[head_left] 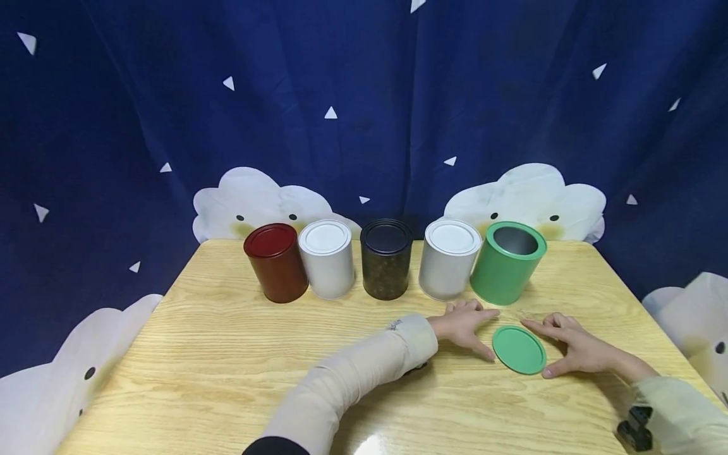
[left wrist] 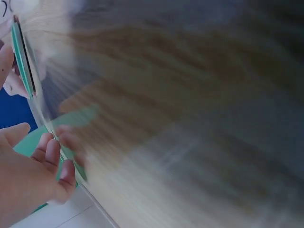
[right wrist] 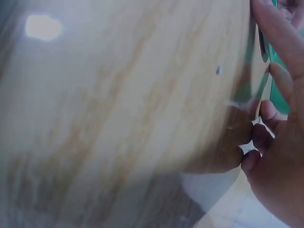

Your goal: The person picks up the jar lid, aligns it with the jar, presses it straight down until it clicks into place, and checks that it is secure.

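A round green lid [head_left: 519, 349] lies at the right front of the wooden table, with a slim edge of it showing in the left wrist view. On its left side is my left hand [head_left: 465, 327], thumb and forefinger spread, the thumb tip right at the rim. My right hand [head_left: 580, 349] flanks the other side, its thumb tip at the lid's lower right edge and its forefinger stretched toward the upper edge. Neither hand is curled round the lid. Behind the hands stands a green can [head_left: 500, 275], its top uncovered and its dark inside showing.
Left of the green can stand a white can [head_left: 446, 268], a black can [head_left: 385, 268], another white can [head_left: 330, 268] and a dark red can [head_left: 281, 272], all with lids on. A blue curtain [head_left: 364, 114] with clouds hangs behind the wooden table [head_left: 199, 366].
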### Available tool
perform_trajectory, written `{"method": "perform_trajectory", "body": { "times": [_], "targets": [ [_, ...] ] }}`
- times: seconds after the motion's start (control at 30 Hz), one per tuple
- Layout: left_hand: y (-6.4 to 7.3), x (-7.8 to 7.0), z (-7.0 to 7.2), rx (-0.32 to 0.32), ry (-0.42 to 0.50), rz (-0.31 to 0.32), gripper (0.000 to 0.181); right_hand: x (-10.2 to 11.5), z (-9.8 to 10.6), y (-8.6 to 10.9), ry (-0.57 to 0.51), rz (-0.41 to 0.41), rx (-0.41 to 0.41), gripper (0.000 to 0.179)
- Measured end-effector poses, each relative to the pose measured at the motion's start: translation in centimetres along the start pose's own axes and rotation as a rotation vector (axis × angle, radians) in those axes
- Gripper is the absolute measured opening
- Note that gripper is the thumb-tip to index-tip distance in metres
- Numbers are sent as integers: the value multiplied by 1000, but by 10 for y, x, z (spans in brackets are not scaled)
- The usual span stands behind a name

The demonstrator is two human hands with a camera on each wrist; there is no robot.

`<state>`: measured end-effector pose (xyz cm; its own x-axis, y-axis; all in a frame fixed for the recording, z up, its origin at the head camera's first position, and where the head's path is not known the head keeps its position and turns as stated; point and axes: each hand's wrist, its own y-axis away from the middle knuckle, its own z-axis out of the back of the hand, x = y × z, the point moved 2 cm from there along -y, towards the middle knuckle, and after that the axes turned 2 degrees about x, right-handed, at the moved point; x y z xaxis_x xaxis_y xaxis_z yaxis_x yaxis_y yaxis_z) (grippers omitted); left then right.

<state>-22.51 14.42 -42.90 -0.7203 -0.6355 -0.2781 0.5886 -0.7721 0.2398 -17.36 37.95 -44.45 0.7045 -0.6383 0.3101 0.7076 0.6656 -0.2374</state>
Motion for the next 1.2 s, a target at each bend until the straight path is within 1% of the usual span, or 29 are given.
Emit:
{"method": "perform_trajectory", "body": {
  "times": [0.13,0.23,0.47,0.67,0.93,1.03,1.13,1.2],
  "targets": [
    [-3,-3,-3,-3,-46,10,84,1,-1,0,6,8,-20,88],
    [-4,-6,-3,1,-78,31,81,2,-2,-1,2,12,-33,86],
    [-4,-14,-4,1,-159,67,75,4,-3,-2,0,-20,-40,82],
    [-5,-19,-6,-6,-196,94,74,4,-4,-2,0,-42,-39,79],
    [-11,-21,-9,-5,-214,95,67,4,-4,1,-16,-44,-45,79],
    [-12,-19,-9,-4,-212,84,68,4,-4,0,-26,-45,-38,78],
    [-12,-17,-9,-11,-195,64,74,3,-3,-1,-68,-54,-28,77],
    [-11,-15,-9,-16,-181,46,76,3,-2,-2,-121,-61,-12,76]
  ]
}}
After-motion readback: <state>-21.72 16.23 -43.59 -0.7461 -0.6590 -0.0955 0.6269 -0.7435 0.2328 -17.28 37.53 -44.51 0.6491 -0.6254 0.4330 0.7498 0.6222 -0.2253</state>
